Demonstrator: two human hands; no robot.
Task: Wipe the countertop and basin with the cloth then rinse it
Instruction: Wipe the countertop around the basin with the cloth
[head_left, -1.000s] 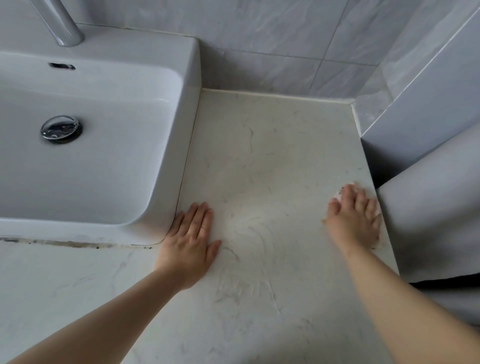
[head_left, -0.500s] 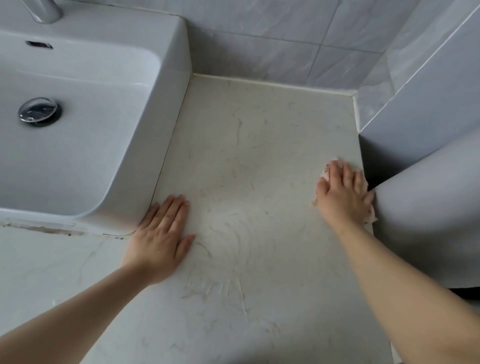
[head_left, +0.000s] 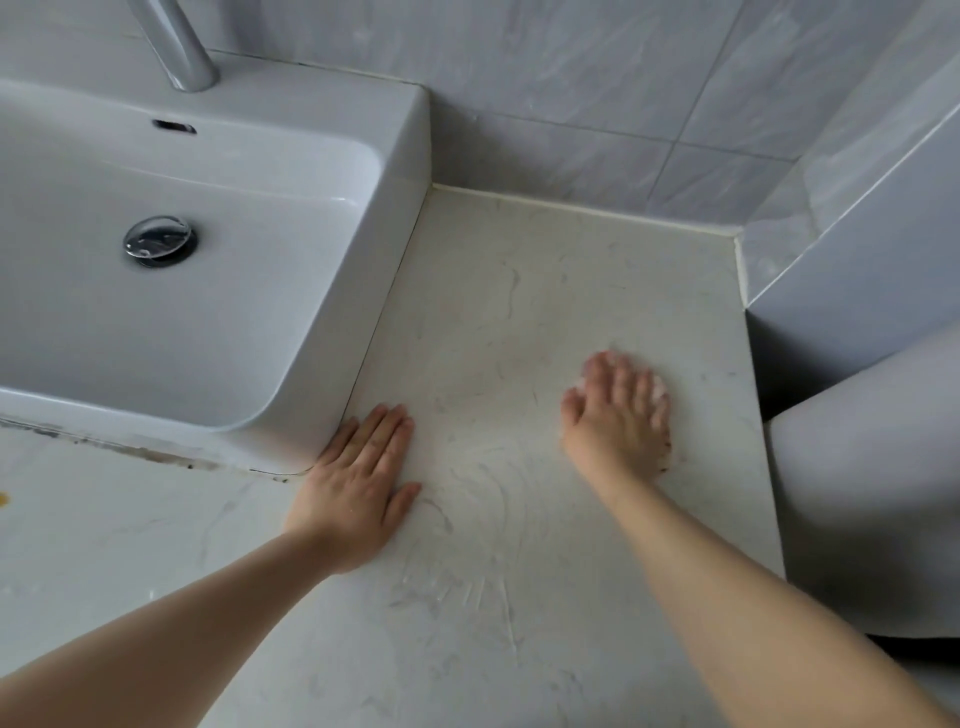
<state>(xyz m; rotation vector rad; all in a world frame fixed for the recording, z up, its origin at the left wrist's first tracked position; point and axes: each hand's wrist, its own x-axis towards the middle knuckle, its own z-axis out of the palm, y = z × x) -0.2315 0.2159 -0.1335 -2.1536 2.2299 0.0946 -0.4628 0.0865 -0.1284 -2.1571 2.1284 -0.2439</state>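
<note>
centrally, the right hand is pressing down on the pale surface, its fingers lying spread and nearly straight over a small white cloth, which is showing only as blurred slivers past the fingertips. the left hand is resting palm-down, fingers straight and close together, holding nothing and touching the near right corner of the white basin.

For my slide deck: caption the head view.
Right hand presses a cloth on the countertop; left hand rests flat beside the basin.
</note>
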